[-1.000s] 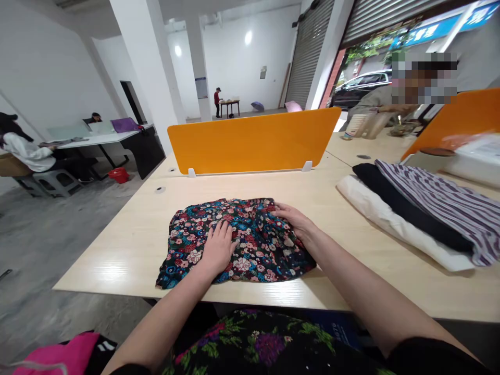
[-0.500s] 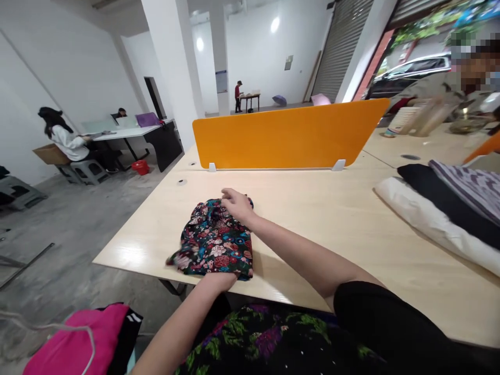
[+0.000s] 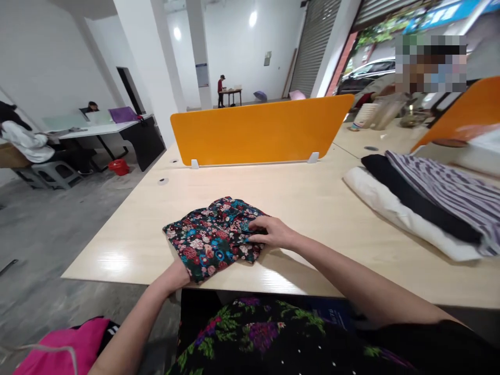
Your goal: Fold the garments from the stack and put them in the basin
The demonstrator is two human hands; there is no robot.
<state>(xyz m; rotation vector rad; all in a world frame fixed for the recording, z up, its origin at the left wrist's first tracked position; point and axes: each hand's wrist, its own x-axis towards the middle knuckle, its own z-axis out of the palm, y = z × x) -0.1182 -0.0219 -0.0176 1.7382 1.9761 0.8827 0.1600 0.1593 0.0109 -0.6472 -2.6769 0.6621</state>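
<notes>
Left hand (image 3: 176, 274) at lower centre-left, mostly tucked under the near edge of the folded floral cloth (image 3: 213, 237); finger state can't be told. Cloth lies frame centre on the wooden table (image 3: 312, 198). Right hand (image 3: 271, 233), just right of centre, pinches the cloth's right edge; stacked garments (image 3: 429, 203) lie far right.

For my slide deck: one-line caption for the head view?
Both hands, right hand on top, left hand beneath, hold a folded floral garment on a wooden table.
</notes>
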